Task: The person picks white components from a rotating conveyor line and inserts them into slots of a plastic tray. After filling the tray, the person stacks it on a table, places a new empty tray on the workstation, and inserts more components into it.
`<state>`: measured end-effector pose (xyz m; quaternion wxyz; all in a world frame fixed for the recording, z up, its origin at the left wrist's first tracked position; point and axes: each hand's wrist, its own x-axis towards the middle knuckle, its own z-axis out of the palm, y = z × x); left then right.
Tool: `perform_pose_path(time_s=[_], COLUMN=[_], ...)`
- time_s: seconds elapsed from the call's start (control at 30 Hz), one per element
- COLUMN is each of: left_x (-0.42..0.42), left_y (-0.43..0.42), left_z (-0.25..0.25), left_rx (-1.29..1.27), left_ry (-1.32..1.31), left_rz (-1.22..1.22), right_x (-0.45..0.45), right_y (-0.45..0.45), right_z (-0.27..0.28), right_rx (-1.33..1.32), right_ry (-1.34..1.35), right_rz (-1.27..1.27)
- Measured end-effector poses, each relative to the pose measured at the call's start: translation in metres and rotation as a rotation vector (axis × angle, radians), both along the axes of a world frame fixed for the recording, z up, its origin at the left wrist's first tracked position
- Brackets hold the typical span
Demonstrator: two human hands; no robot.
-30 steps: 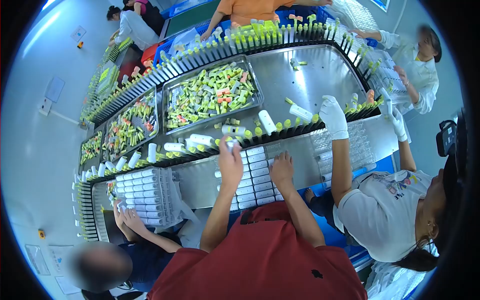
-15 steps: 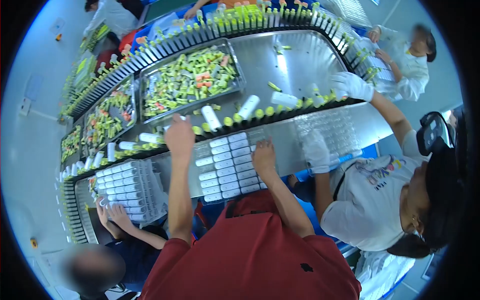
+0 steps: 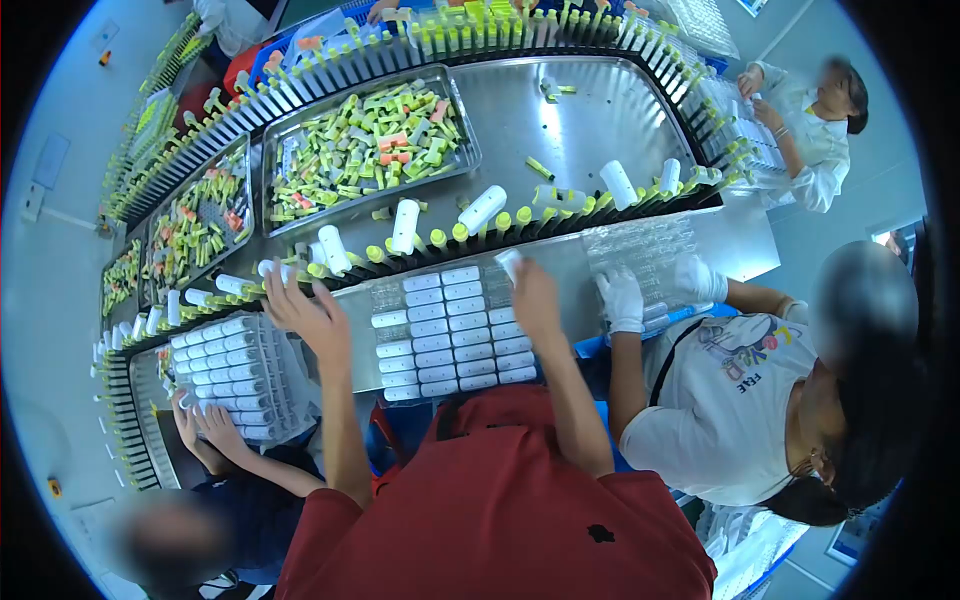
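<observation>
White unit (image 3: 509, 264) is pinched btw. thumb & fingers of R hand (image 3: 535, 295), tilted, held above far R part of clear tray (image 3: 388, 302). Exact finger contact partly hidden.

Tray: on steel ledge (image 3: 357, 350), directly in front of red shirt (image 3: 500, 500). White tray units (image 3: 430, 327) lie flat in 4 columns; middle two run farther out than outer two.

L hand (image 3: 308, 312): fingers spread, slightly blurred, at near rack (image 3: 640, 213), L of tray. White rack unit (image 3: 275, 270) is seen right by fingertips; touching or apart, can't tell.

Near rack: black, set w/ yellow-green-tipped tubes (image 3: 438, 237); more white units (image 3: 405, 225) are leant at various angles along it.

Beyond rack: metal pan (image 3: 474, 150) w/ heaped yellow-green, grey & orange pieces (image 3: 380, 140); smaller pans (image 3: 250, 200) to L, also filled. Loose green stick (image 3: 540, 167) lies on steel surface (image 3: 570, 110), R of pan. Tubes also lined up in far rack (image 3: 350, 72).

Co-workers: at L, bare hands (image 3: 208, 430) are kept on near edge of stacked trays (image 3: 225, 365), w/ white units. At R, gloved hands (image 3: 622, 300) at second clear tray (image 3: 640, 245). Far R, person in white coat (image 3: 825, 140), hands at another tray of white pieces (image 3: 757, 145).
</observation>
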<state>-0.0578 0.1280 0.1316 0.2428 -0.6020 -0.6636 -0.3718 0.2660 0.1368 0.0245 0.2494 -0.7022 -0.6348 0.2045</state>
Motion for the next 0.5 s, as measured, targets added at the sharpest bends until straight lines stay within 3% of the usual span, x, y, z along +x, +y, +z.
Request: perform_pose_path(time_s=[0.03, 0.1, 0.2, 0.3, 0.4, 0.5], left_x=[-0.001, 0.003, 0.024, 0.027, 0.029, 0.023], left_y=[-0.017, -0.051, -0.078, -0.087, -0.085, -0.083], left_z=[-0.014, -0.054, -0.100, -0.129, -0.135, -0.144], left_rx=[0.061, -0.105, -0.313, -0.395, -0.483, -0.552], left_ry=[-0.066, -0.302, -0.457, -0.438, -0.268, -0.174], left_rz=[-0.035, -0.193, -0.201, -0.225, -0.230, -0.214], right_x=[0.000, 0.007, 0.017, 0.004, -0.030, -0.081], right_y=[0.001, 0.004, 0.032, 0.056, 0.069, 0.075], right_z=[0.035, 0.099, 0.094, 0.120, 0.139, 0.100], right_rx=[-0.025, -0.073, 0.226, 0.550, 0.224, 0.314], right_ry=[0.224, 0.666, 0.428, 0.138, 0.073, -0.450], right_rz=[-0.094, -0.282, -0.331, -0.204, -0.006, 0.005])
